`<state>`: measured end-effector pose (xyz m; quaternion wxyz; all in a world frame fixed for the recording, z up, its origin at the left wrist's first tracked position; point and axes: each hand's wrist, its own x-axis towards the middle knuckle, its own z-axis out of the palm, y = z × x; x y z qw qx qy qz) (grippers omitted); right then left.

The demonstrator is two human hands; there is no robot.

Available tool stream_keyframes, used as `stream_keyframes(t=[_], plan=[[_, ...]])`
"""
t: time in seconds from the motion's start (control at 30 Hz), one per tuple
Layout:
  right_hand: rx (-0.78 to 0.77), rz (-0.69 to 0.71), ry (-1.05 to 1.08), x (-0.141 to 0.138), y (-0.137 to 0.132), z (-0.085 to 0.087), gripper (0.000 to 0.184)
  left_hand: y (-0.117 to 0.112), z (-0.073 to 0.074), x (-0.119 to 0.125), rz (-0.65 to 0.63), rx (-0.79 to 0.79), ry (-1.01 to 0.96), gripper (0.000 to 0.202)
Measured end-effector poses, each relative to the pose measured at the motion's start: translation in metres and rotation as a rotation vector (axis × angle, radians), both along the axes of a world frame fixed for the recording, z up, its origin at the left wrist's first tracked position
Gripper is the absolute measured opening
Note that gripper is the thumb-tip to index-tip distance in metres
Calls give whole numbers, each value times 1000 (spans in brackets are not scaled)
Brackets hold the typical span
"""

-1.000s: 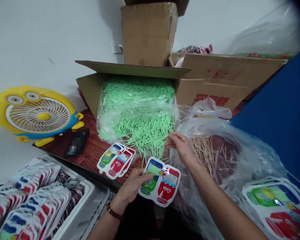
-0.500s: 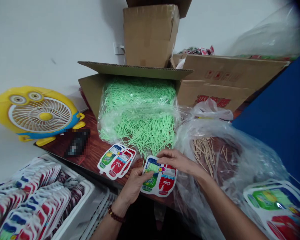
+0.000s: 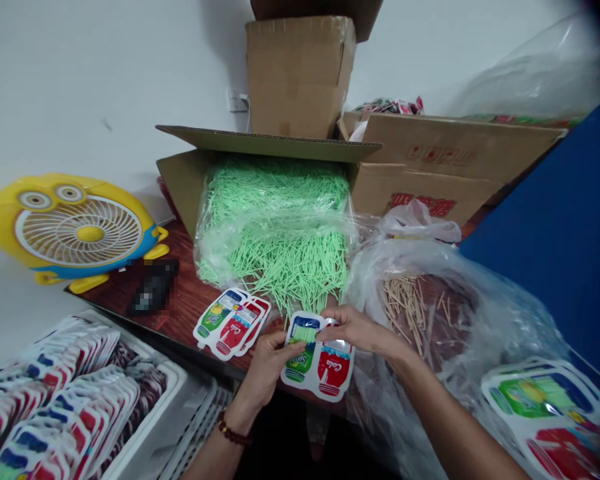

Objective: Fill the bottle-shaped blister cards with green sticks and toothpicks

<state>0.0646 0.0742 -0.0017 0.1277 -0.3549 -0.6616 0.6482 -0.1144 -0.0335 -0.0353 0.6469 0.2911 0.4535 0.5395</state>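
Observation:
A bottle-shaped packet [image 3: 336, 373] in green and red, printed Sprite and Cola, is held at the front edge of the table, with pale green sticks showing in its green half. My left hand [image 3: 266, 370] grips it at the left side, thumb on top. My right hand [image 3: 353, 331] reaches over its upper right part, fingers together at the middle of the packet; its fingertips partly hide the print there. Similar packets [image 3: 233, 323] lie overlapped just to the left. Behind them, loose green sticks [image 3: 285, 253] spill from a clear bag in an open carton [image 3: 180, 190].
A white crate [image 3: 145, 420] of stacked packets stands at the lower left. A yellow fan [image 3: 90, 233] and a dark, blurred object [image 3: 153, 287] are on the left. Right, clear plastic [image 3: 380, 393] surrounds brown sticks [image 3: 405, 303], near more packets [image 3: 545, 400]. Cartons [image 3: 300, 77] rise behind.
My right fingers have slid from the packet's upper edge down and inward to its middle, covering the small sticker-like print there. My left hand keeps its hold. The view has shifted slightly.

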Motion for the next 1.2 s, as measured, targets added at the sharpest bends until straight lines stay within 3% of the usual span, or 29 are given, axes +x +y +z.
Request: stream_keyframes(t=[0.23,0.47,0.73,0.87,1.2], plan=[[-32,-10,-14,-1,-2,3,23,-1,5,0,-64,-44,-84,33],[-29,-32,0,4,-5,8,27,1,7,3,-78,-14,26,25],[-13,3,46,10,-6,9,23,4,17,10,-176,-38,-44,28],[67,-80,47,22,-9,11,24,6,22,13,-178,-26,29,25],[81,-209,94,50,-24,5,18,10,25,31,-187,-24,157,22]])
